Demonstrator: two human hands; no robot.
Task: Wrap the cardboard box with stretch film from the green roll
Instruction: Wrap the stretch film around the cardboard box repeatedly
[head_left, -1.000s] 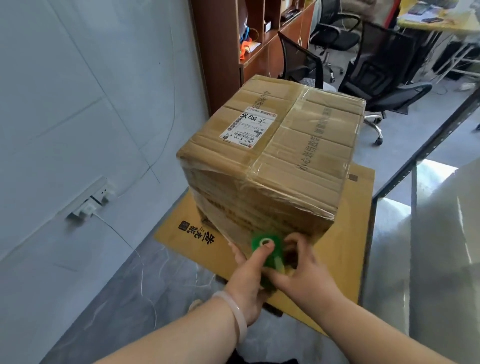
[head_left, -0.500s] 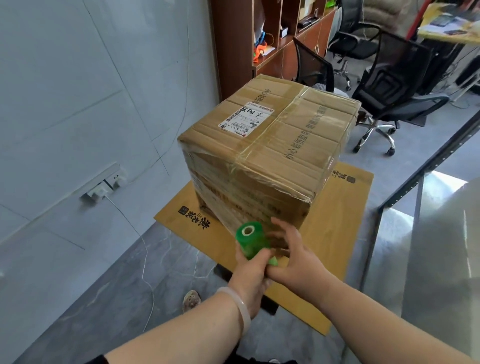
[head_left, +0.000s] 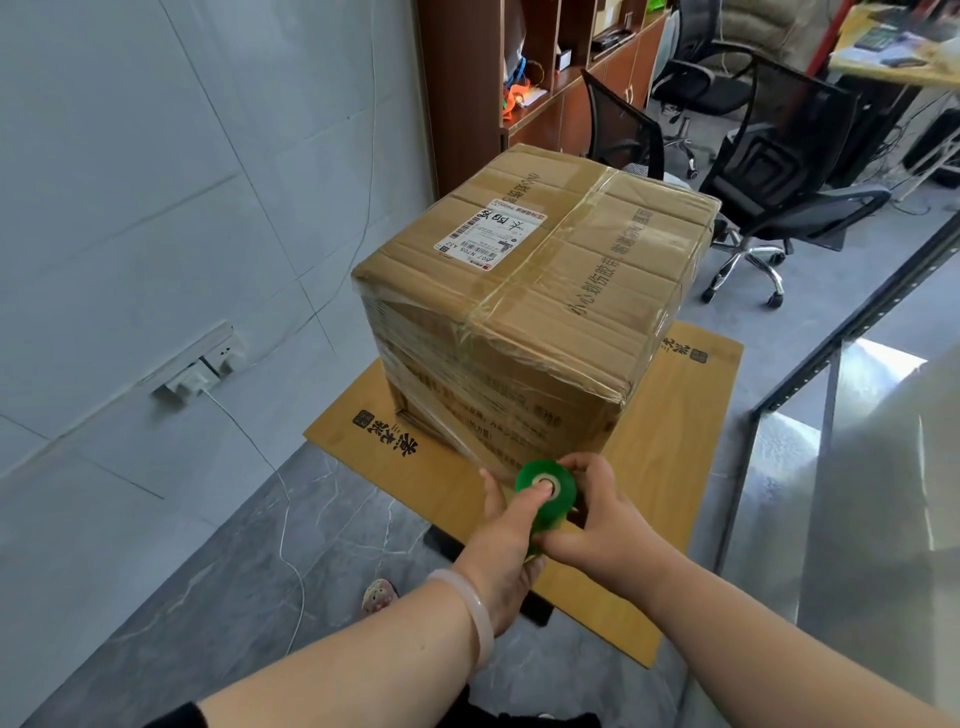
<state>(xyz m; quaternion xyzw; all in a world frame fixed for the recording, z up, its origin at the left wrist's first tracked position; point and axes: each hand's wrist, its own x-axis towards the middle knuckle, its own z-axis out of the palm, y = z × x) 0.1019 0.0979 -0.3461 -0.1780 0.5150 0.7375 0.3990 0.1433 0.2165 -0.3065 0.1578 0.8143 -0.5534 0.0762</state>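
Note:
A large cardboard box (head_left: 530, 291) with a white shipping label stands on a flat cardboard sheet (head_left: 670, 447). Clear stretch film covers its near side faces and wrinkles along the top edges. The green roll (head_left: 550, 493) is held just in front of the box's near bottom corner, core end facing me. My left hand (head_left: 506, 540) grips it from the left, thumb pressed on the core. My right hand (head_left: 605, 525) clasps it from the right and below. A stretch of film runs from the roll to the box's left near face.
A grey wall with a power socket (head_left: 195, 371) and a trailing white cable is on the left. Black office chairs (head_left: 779, 171) and a brown cabinet (head_left: 467, 93) stand behind the box. A metal frame (head_left: 831, 353) with shiny sheeting is on the right. My foot (head_left: 379, 595) shows below.
The roll moved from the box's near face, went left, then came back right to the near bottom corner, turning its core towards me. Both hands stayed on it.

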